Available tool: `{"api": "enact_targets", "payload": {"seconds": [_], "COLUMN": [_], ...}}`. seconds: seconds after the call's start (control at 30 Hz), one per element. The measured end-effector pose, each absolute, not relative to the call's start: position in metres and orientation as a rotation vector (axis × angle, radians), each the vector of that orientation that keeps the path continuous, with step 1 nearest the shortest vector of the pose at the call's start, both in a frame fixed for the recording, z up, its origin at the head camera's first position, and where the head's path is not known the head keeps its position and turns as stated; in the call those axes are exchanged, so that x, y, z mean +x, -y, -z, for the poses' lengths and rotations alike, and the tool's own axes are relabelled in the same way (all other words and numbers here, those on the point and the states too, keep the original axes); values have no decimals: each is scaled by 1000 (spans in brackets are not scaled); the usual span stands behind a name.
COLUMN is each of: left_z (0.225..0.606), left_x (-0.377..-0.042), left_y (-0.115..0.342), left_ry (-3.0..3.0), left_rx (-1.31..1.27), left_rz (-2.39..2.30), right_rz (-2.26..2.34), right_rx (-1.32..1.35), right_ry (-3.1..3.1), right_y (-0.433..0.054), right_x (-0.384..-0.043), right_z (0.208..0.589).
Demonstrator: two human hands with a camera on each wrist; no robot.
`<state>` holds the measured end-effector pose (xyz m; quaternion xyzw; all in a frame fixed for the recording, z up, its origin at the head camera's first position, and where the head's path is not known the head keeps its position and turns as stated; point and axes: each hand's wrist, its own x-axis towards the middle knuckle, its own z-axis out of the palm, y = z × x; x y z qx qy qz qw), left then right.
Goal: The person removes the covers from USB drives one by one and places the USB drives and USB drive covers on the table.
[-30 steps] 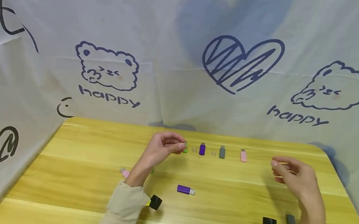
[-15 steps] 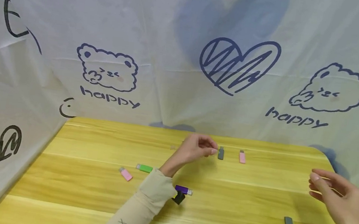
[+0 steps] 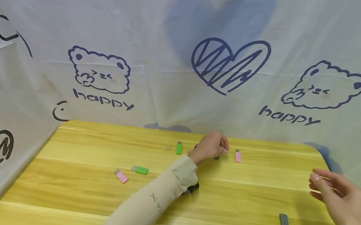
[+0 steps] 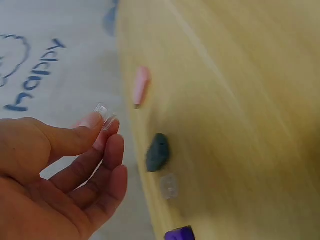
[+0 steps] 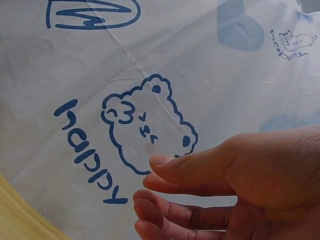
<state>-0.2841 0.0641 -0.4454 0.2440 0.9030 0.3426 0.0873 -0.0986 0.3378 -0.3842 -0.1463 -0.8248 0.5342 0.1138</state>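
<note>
Between thumb and index finger, my left hand [image 3: 211,147] pinches a small clear plastic cap [image 4: 106,116]. It is over the back row of USB sticks, between a grey USB stick [image 4: 158,152] and a pink USB stick [image 3: 238,156]. Another clear cap [image 4: 169,186] lies beside the grey one, near a purple USB stick [image 4: 180,234]. Further left in the row are a green USB stick [image 3: 179,148] and a clear cap [image 3: 168,148]. My right hand [image 3: 343,198] hovers at the right, fingers loosely bent, holding nothing.
Nearer on the wooden table [image 3: 63,196] lie a second pink USB stick [image 3: 121,176], a second green one [image 3: 140,170] and, by the right wrist, a second grey one [image 3: 284,222]. A printed cloth [image 3: 161,49] hangs behind the table's back edge.
My left hand has moved right along the back row, from the green stick past the purple to the grey. My right hand has drawn out to the right; its forearm uncovers the front grey stick.
</note>
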Motion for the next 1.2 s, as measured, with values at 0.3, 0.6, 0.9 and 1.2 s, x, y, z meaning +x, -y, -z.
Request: {"api": "enact_targets", "payload": {"seconds": [0.3, 0.6, 0.9, 1.2], "left_z": [460, 459, 465, 456], "left_x": [-293, -293, -294, -289], "left_y": [-86, -91, -91, -78], "left_ry": [-2818, -2838, -2896, -2767], "left_rx": [842, 819, 774, 755], "left_rz": [-679, -555, -507, -967], "right_rz": [-1499, -1456, -1442, -1435], "right_rx": [-437, -452, -451, -419], "right_ry": [2499, 2549, 2582, 2601], "right_y": [-338, -337, -335, -334], "right_x": [-100, -101, -103, -107], "right_z": [385, 384, 386, 388]}}
